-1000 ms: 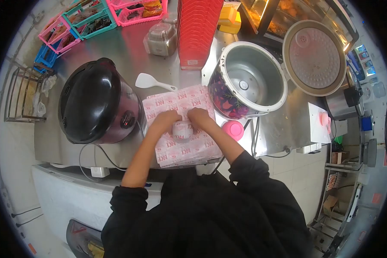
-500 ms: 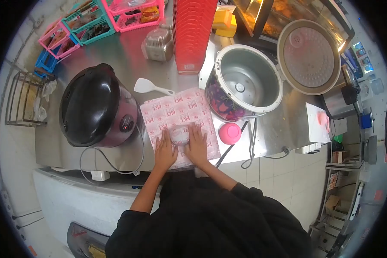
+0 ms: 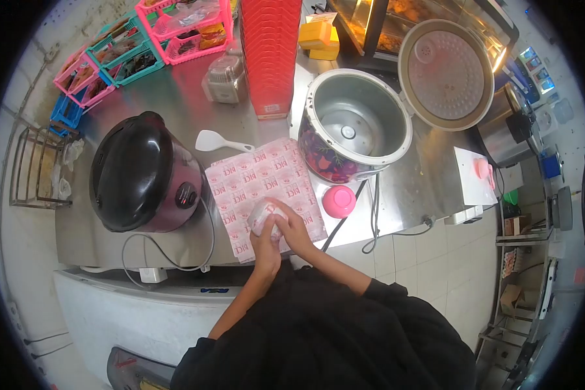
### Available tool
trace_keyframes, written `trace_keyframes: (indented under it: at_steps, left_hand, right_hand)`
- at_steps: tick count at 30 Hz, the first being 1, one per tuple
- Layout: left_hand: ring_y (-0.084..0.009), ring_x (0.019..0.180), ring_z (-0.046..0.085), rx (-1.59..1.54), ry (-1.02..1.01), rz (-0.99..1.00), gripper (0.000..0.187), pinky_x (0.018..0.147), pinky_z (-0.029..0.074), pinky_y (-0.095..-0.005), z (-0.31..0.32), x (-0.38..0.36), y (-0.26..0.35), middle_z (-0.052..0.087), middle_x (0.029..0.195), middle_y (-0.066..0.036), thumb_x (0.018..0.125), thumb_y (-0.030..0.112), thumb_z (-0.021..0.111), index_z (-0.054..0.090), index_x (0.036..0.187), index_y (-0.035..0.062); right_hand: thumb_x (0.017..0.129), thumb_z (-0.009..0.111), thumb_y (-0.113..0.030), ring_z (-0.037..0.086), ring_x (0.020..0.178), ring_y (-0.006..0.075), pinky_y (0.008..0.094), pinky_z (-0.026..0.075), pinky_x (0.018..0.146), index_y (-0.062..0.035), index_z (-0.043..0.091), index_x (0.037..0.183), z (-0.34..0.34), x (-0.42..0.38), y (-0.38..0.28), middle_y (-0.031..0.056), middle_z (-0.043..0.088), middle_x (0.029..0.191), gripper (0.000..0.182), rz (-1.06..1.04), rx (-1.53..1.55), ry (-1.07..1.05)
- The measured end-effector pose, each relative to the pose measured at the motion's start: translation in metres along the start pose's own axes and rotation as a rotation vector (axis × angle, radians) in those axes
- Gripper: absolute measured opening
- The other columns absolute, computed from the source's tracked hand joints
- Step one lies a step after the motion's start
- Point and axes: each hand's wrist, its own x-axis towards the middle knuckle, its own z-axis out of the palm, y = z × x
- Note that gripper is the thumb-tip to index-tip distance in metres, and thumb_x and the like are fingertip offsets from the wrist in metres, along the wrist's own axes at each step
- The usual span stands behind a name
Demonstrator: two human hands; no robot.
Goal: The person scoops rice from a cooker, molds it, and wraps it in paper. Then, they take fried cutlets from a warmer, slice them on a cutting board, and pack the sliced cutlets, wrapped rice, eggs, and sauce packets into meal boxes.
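Note:
A small rounded bundle in printed paper [image 3: 264, 217] is held between both hands above a stack of pink-and-white printed paper sheets [image 3: 257, 179]. My left hand [image 3: 265, 246] grips its near side, thumb pointing up. Around its right side curl the fingers of my right hand [image 3: 292, 229]. A pink bowl [image 3: 338, 201] sits just right of the sheets, and a white rice paddle [image 3: 222, 141] lies beyond their far left edge.
On the left stands a closed black rice cooker [image 3: 136, 172]. An open, flowered rice cooker [image 3: 354, 123] is at the right, its lid [image 3: 446, 75] raised. Red stacked trays [image 3: 270, 58], a clear container [image 3: 226, 79] and baskets [image 3: 192, 39] stand behind. Cords hang at the counter's front edge.
Both hands have gone from lying on the paper on either side of the bundle to holding it together, closer to each other. The camera view has shifted slightly.

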Motion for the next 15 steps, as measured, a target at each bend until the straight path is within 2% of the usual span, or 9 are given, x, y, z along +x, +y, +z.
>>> trace_keyframes:
  at_steps: [1,2,3,5,6,7,9,13,15]
  left_hand:
    - [-0.0153,0.103,0.054,0.046,0.013,-0.059,0.042,0.081,0.046,-0.0253,-0.004,-0.002,0.000,0.054,0.115,-0.006,0.089,0.029,0.056,0.045,0.123,0.0067]
    - [-0.0165,0.102,0.055,-0.065,-0.049,-0.123,0.042,0.082,0.046,-0.0270,-0.014,0.004,-0.004,0.055,0.114,-0.006,0.085,0.026,0.061,0.047,0.121,0.0088]
    - [-0.0165,0.102,0.055,-0.065,-0.055,-0.122,0.042,0.082,0.046,-0.0270,-0.016,0.002,0.003,0.055,0.114,-0.006,0.085,0.026,0.061,0.047,0.121,0.0088]
    - [-0.0181,0.102,0.055,-0.229,0.124,-0.391,0.040,0.082,0.047,-0.0302,-0.018,-0.002,0.019,0.056,0.112,-0.005,0.084,0.019,0.063,0.048,0.120,0.0087]
    - [-0.0208,0.101,0.056,-0.220,0.121,-0.370,0.039,0.084,0.048,-0.0370,-0.033,0.005,0.015,0.057,0.111,-0.006,0.083,0.016,0.064,0.049,0.118,0.0067]
    - [-0.0208,0.101,0.056,-0.229,0.123,-0.364,0.039,0.084,0.048,-0.0370,-0.041,0.007,0.016,0.057,0.111,-0.006,0.083,0.016,0.064,0.049,0.118,0.0067]
    - [-0.0223,0.104,0.055,-0.188,0.030,-0.274,0.041,0.088,0.047,-0.0399,-0.053,0.008,0.022,0.056,0.113,-0.008,0.083,0.016,0.064,0.047,0.120,0.0058]
    - [-0.0226,0.105,0.055,-0.215,0.091,-0.213,0.041,0.090,0.045,-0.0378,-0.066,-0.003,0.039,0.056,0.115,-0.010,0.085,0.019,0.062,0.047,0.121,0.0080]
    - [-0.0229,0.106,0.055,-0.218,0.105,-0.159,0.042,0.091,0.046,-0.0377,-0.074,-0.006,0.044,0.056,0.115,-0.010,0.085,0.018,0.062,0.046,0.122,0.0072]
  right_hand:
    - [0.082,0.060,-0.022,0.041,0.120,0.0313,0.0402,0.028,0.102,-0.0060,0.051,0.125,-0.008,-0.005,0.000,0.0198,0.045,0.130,0.047,-0.195,-0.382,-0.042]
    - [0.080,0.061,-0.027,0.035,0.122,0.0422,0.0479,0.024,0.103,-0.0068,0.051,0.124,-0.020,-0.017,-0.002,0.0218,0.038,0.136,0.049,-0.267,-0.895,-0.010]
    - [0.079,0.063,-0.027,0.033,0.123,0.0438,0.0499,0.023,0.102,-0.0077,0.051,0.124,-0.030,-0.023,-0.010,0.0225,0.035,0.137,0.051,-0.253,-0.947,0.070]
    - [0.074,0.067,-0.029,0.029,0.124,0.0452,0.0531,0.022,0.101,-0.0107,0.050,0.125,-0.060,-0.032,0.006,0.0239,0.032,0.137,0.057,-0.187,-1.000,0.310]
    - [0.071,0.070,-0.029,0.028,0.125,0.0451,0.0544,0.022,0.100,-0.0129,0.048,0.126,-0.077,-0.033,0.026,0.0247,0.032,0.136,0.061,-0.135,-0.994,0.469]
    - [0.070,0.071,-0.027,0.029,0.126,0.0419,0.0540,0.026,0.096,-0.0141,0.036,0.135,-0.088,-0.030,0.022,0.0246,0.028,0.138,0.075,-0.060,-1.097,0.548]
    - [0.069,0.072,-0.024,0.031,0.125,0.0399,0.0542,0.028,0.095,-0.0139,0.038,0.132,-0.098,-0.026,0.017,0.0224,0.029,0.137,0.073,0.136,-1.175,0.417]
    - [0.066,0.073,-0.023,0.034,0.122,0.0384,0.0536,0.032,0.092,-0.0158,0.040,0.130,-0.091,-0.022,0.015,0.0219,0.033,0.133,0.073,0.126,-1.117,0.356]
    - [0.062,0.074,-0.022,0.036,0.119,0.0381,0.0521,0.035,0.089,-0.0177,0.044,0.128,-0.070,-0.016,0.019,0.0208,0.036,0.131,0.072,-0.428,-0.837,0.084]
